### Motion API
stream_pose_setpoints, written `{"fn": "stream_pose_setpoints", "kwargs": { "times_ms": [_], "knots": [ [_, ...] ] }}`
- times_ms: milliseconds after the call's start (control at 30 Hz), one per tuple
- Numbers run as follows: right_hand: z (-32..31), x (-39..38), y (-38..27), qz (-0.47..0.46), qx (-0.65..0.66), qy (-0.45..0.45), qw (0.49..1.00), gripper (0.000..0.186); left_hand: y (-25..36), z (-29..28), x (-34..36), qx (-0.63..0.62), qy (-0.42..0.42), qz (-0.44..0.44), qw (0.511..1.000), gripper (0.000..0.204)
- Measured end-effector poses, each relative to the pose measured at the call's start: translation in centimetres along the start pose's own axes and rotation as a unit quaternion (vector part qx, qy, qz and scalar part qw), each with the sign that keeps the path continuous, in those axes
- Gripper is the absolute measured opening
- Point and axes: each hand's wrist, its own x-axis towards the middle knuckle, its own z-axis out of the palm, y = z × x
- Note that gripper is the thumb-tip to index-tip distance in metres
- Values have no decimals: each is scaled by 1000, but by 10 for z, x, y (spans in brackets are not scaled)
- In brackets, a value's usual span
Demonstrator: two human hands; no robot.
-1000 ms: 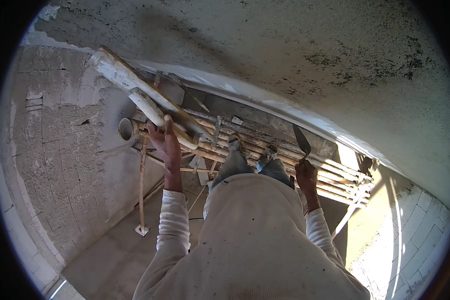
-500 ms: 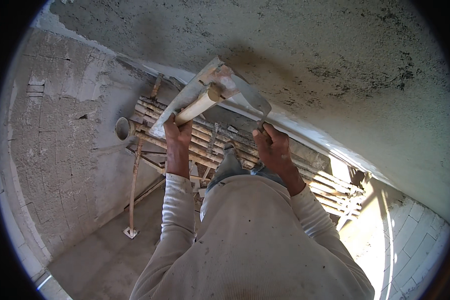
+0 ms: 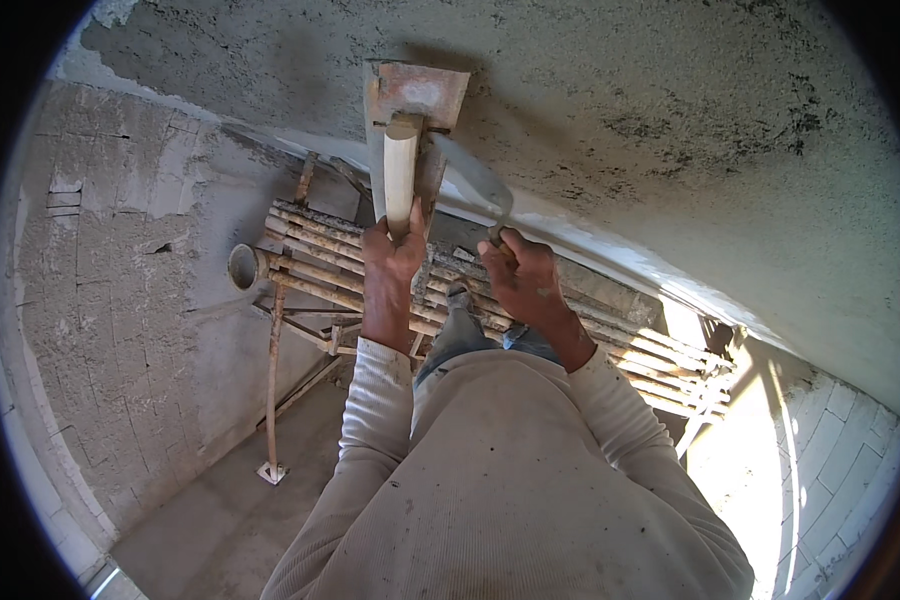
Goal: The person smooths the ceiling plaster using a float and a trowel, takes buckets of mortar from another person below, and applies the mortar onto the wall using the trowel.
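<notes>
My left hand (image 3: 392,262) is closed around the thick wooden handle of a plastering float (image 3: 425,92). The float's long, mortar-stained plate points up the picture, its far end by the fresh grey plaster wall (image 3: 620,95); whether it touches the wall I cannot tell. My right hand (image 3: 525,282) grips a small trowel (image 3: 478,182) by its handle. The trowel's grey blade slants up and left toward the float's side, just right of the wooden handle. Part of the float's plate is hidden behind its handle and my left hand.
I stand on a scaffold deck of rusty poles (image 3: 315,282), high over a concrete floor (image 3: 205,535). A round pipe end (image 3: 244,268) juts out at left, near a thin scaffold leg (image 3: 273,385). Block walls stand left and right (image 3: 830,470); sunlight falls at lower right.
The float has swung from a rightward slant to nearly straight up, its far end rising along the wall. My left hand shifted right; my right hand and trowel moved slightly left and up.
</notes>
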Motion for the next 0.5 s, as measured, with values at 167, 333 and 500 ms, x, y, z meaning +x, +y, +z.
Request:
{"fn": "stream_pose_setpoints", "kwargs": {
  "times_ms": [167, 333, 500],
  "knots": [
    [5, -4, -15, -53, -84, -13, 995, 24, -30, 10, -19, 64, 32, -46, 996, 45],
    [16, -12, -4, -66, -99, -11, 993, 23, -35, 21, -18, 81, -6, -45, 996, 42],
    [8, -4, -36, -77, -102, 70, 989, 23, -37, 25, -23, 108, -68, -22, 992, 33]
  ]
}}
